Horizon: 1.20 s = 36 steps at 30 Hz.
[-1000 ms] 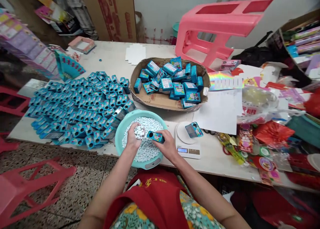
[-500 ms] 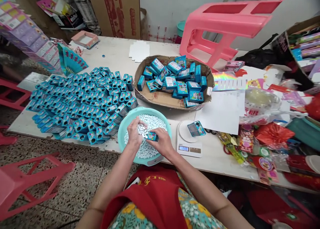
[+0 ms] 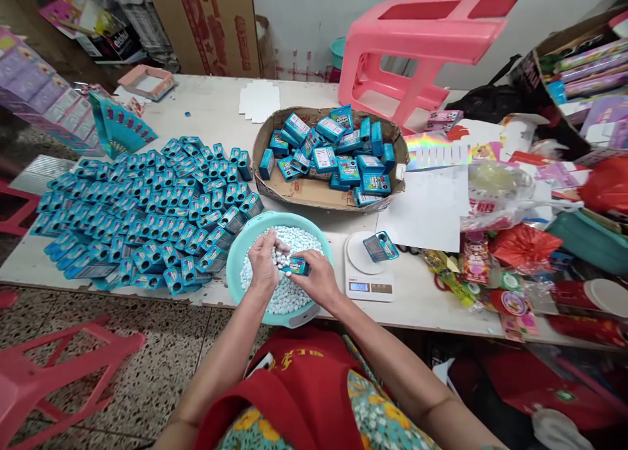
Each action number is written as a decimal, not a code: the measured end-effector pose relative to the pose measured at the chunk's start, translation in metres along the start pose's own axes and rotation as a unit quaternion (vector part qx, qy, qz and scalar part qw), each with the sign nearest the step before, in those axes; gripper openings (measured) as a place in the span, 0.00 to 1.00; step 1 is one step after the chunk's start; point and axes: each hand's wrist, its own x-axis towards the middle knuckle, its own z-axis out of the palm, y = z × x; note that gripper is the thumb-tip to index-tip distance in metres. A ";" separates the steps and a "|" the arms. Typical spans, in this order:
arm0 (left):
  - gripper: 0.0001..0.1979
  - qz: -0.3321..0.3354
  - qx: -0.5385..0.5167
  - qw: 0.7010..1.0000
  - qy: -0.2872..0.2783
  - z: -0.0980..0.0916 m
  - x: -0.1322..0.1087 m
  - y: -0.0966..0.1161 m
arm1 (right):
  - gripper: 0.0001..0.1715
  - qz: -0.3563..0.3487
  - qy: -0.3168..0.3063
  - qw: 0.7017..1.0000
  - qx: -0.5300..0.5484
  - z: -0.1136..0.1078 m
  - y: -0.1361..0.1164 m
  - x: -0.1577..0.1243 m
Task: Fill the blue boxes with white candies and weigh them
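My right hand grips a small blue candy box over the turquoise basin. White candies fill much of that basin. Just left of the box, my left hand curls its fingers round some of the candies, close to the box's end. How many it holds is hidden. Many blue boxes with round dark holes in their tops stand packed on the table to the left. Another blue box lies on the white scale to the right.
Behind the basin, a cut-down cardboard carton holds several blue boxes. A pink stool rests on the table at the back. Paper sheets and wrapped goods crowd the right side. Another stool stands on the floor at left.
The view has shifted slightly, so the table's things sit a little further left. Both hands stay over the basin, with the box still in the right one.
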 end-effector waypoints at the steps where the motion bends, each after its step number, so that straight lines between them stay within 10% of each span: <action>1: 0.18 0.007 0.002 1.000 0.002 0.000 0.000 0.000 | 0.19 0.000 0.002 1.000 0.002 0.000 -0.001 0.000; 30: 0.15 0.053 0.000 0.996 -0.069 0.011 0.012 0.014 | 0.20 0.023 0.054 0.988 0.141 -0.006 0.008 0.007; 36: 0.13 0.148 0.307 0.937 -0.081 -0.017 0.071 -0.044 | 0.20 0.022 0.104 0.974 0.201 -0.039 0.001 -0.017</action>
